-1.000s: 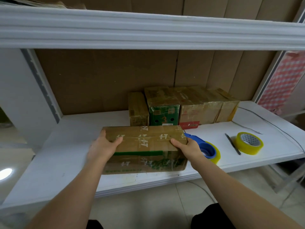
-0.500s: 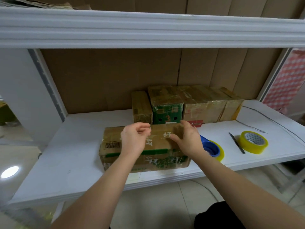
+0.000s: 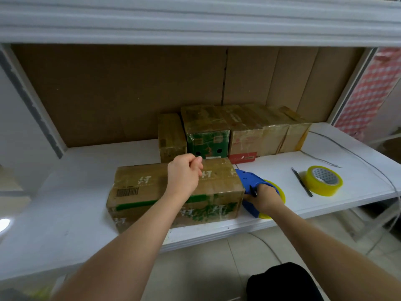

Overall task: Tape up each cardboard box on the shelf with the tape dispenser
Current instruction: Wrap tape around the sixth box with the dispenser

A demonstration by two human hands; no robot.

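A long cardboard box (image 3: 147, 187) with green print and a barcode lies on the white shelf (image 3: 76, 213) near its front edge. My left hand (image 3: 184, 177) hovers over the box's top with fingers curled, holding nothing that I can see. Just right of the box lies the blue tape dispenser (image 3: 249, 183) with a yellow roll, and my right hand (image 3: 263, 197) grips it at the handle. Several taped boxes (image 3: 249, 131) stand in a row at the back of the shelf.
A spare yellow tape roll (image 3: 324, 180) and a dark pen (image 3: 301, 181) lie on the right part of the shelf. A thin cable (image 3: 321, 157) runs along the right side. An upper shelf edge (image 3: 195, 20) overhangs. Floor tiles show below.
My right hand left the box's top and moved right onto the tape dispenser. My left hand came off the box's left end and now sits over the top middle with fingers curled.
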